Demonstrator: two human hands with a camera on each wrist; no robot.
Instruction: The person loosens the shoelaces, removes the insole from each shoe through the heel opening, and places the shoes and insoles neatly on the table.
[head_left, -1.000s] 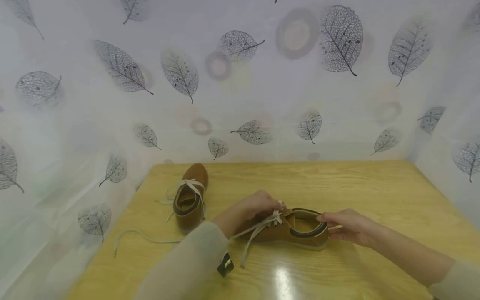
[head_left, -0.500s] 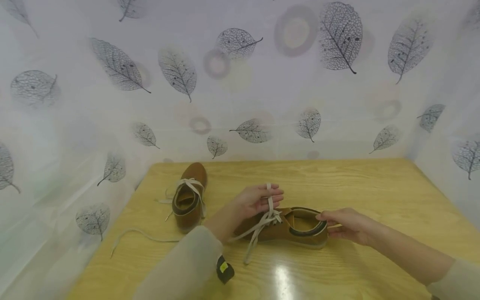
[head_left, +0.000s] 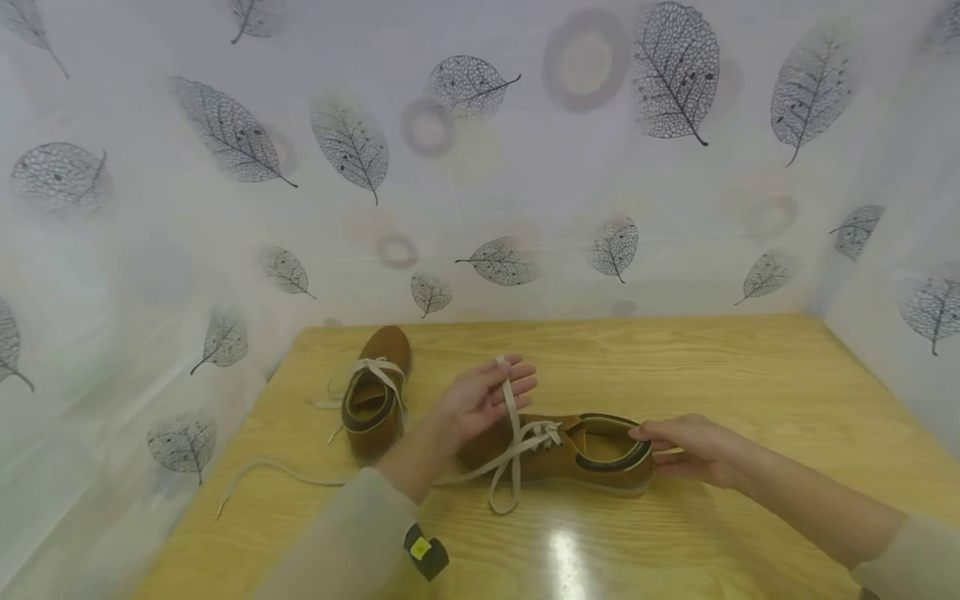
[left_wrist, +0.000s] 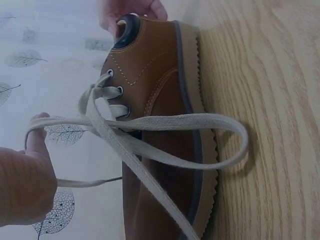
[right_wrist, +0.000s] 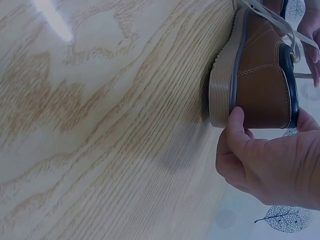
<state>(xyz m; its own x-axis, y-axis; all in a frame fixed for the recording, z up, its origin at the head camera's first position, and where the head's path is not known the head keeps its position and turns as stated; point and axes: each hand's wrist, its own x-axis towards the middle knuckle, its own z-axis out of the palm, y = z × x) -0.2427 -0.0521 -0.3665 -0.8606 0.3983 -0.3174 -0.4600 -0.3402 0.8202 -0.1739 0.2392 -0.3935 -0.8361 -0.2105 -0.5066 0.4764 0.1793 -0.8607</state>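
Observation:
A brown leather shoe point(head_left: 555, 458) lies sideways on the table with its heel to the right, and its pale lace is loosely crossed over the eyelets. At the heel my right hand point(head_left: 693, 450) grips the collar and back; in the right wrist view its fingers point(right_wrist: 239, 132) press the heel. My left hand point(head_left: 483, 396) holds the shoelace point(head_left: 510, 400) above the toe, the strand drawn up over a finger in the left wrist view. A slack lace loop point(left_wrist: 235, 135) hangs over the shoe's near side.
A second brown shoe point(head_left: 378, 433) stands at the left, toe pointing away, its lace tied. A long lace end trails leftward across the wooden table point(head_left: 712, 358). Behind rises a leaf-patterned curtain point(head_left: 525, 167). A black strap piece point(head_left: 425, 550) hangs by my left sleeve.
My left hand has moved from the knot up and to the left, drawing the lace with it; the near strand has become a smaller loop. The right hand stays at the heel.

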